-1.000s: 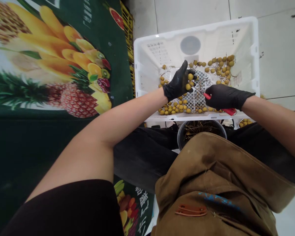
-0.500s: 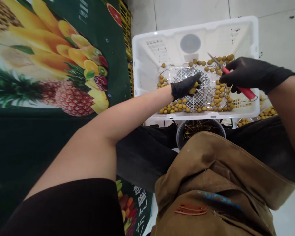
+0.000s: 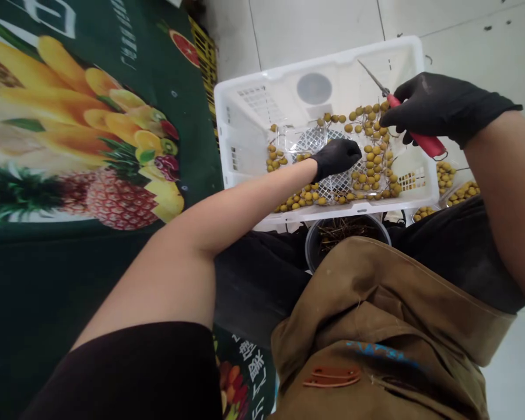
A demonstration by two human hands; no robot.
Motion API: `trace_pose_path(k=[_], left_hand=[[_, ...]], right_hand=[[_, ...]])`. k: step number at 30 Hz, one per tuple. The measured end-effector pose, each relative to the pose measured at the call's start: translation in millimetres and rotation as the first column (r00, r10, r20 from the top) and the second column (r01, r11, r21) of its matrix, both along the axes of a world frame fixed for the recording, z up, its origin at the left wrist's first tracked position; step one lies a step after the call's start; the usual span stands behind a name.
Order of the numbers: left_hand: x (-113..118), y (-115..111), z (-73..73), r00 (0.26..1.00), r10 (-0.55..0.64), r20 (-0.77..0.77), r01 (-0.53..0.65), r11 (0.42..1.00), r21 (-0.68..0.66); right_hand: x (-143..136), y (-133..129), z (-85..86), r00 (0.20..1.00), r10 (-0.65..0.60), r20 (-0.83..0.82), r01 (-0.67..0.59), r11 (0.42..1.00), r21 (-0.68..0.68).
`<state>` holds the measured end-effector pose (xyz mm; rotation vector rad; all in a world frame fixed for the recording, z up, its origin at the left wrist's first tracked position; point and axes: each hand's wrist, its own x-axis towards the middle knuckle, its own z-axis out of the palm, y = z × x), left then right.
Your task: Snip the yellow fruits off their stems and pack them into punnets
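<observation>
My left hand [image 3: 338, 158], in a black glove, is inside the white plastic crate [image 3: 319, 217]. Its fingers are curled together, and whatever they hold is hidden beneath them. Round yellow-brown longans [image 3: 371, 160] lie close to its fingertips, some in clear plastic containers [image 3: 287, 139]. Farther right, my gloved right hand [image 3: 437, 111] is closed around the red handles of narrow-bladed snips [image 3: 424, 143]. The blades point up and left above the crate. More longans with stems lie along the crate's far side.
Below the crate, between my knees, stands a dark bucket [image 3: 310, 248] of cut stems. Clear boxes of longans [image 3: 464, 191] sit by the crate's right end. On the left hangs a green fruit-printed sheet [image 3: 175, 146], with yellow crates [image 3: 203, 55] behind it.
The longans seen in my left hand are no longer visible there, and its fingers have curled in over the container. The view has shifted slightly; my right hand still grips the snips.
</observation>
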<state>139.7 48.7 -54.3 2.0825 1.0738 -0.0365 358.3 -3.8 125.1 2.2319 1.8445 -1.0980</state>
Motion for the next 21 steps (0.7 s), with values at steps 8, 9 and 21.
trace_pose_path(k=[8,9,21], left_hand=[[51,-4,-21.2,0.895,-0.255,-0.365,0.383,0.86,0.337],[54,-5,-24.0,0.883,-0.274,-0.383,0.407,0.851,0.331],[48,-7,-33.2,0.864,-0.249,-0.437,0.396,0.872,0.287]], right_hand=[[-3,3,11.3,0.999,-0.026,-0.024,0.027,1.0,0.005],[-2,2,12.5,0.999,-0.024,-0.028,0.024,1.0,-0.003],[-4,-6,25.7,1.0,0.005,-0.008,-0.004,0.997,0.079]])
